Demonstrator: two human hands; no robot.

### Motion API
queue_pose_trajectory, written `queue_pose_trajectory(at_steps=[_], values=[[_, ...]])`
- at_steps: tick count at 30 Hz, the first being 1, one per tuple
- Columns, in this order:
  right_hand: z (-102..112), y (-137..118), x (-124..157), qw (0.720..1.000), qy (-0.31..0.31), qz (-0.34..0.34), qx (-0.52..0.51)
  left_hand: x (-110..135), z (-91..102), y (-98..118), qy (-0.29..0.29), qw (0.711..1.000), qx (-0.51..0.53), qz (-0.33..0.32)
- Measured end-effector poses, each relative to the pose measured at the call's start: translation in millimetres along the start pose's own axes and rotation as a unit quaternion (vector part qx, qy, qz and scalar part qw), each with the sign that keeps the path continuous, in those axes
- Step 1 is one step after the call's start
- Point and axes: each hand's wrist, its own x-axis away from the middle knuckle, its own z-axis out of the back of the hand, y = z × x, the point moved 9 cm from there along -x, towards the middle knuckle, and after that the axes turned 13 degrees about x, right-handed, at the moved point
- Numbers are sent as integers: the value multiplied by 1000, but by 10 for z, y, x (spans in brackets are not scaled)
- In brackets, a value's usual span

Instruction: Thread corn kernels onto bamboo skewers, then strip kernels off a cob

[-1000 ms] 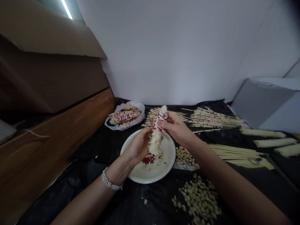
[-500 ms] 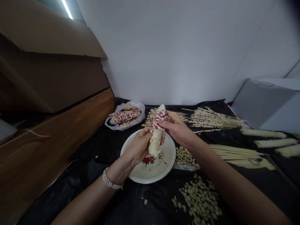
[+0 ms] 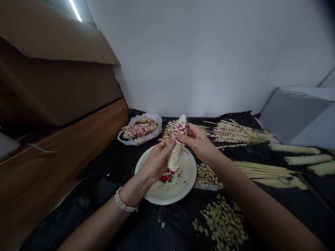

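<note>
Both my hands grip one corn cob, tilted over a white plate with a red flower print. My left hand is closed round its middle, the thumb pressed near the edge of the kernels. Higher up, my right hand holds the part where purple and cream kernels still sit, thumb across the front. The lower part of the cob is stripped to pale core. A few loose kernels and crumbs lie on the plate beneath. Some fingers are hidden behind the cob.
Whole speckled cobs lie in a plastic bag at back left. Skewers threaded with kernels, bare sticks and stripped cobs are to the right. Kernel piles and pale seeds lie nearer. A cardboard box stands left.
My left thumb has moved up the cob to the edge of the kernels, close to my right thumb. The cob has shifted slightly up and right, tilting a little more.
</note>
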Motion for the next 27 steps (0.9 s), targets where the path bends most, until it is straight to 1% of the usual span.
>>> queue_pose_trajectory(at_steps=[14, 20, 24, 27], values=[[17, 21, -10, 1000, -3, 7, 3, 18, 11, 31, 12, 1000, -27, -6], [-81, -12, 23, 999, -20, 7, 36, 21, 81, 27, 37, 998, -46, -5], [-141, -44, 35, 996, -22, 27, 85, 27, 150, 3, 68, 995, -70, 10], [-136, -19, 34, 998, -27, 13, 55, 26, 133, -4, 65, 996, -49, 30]])
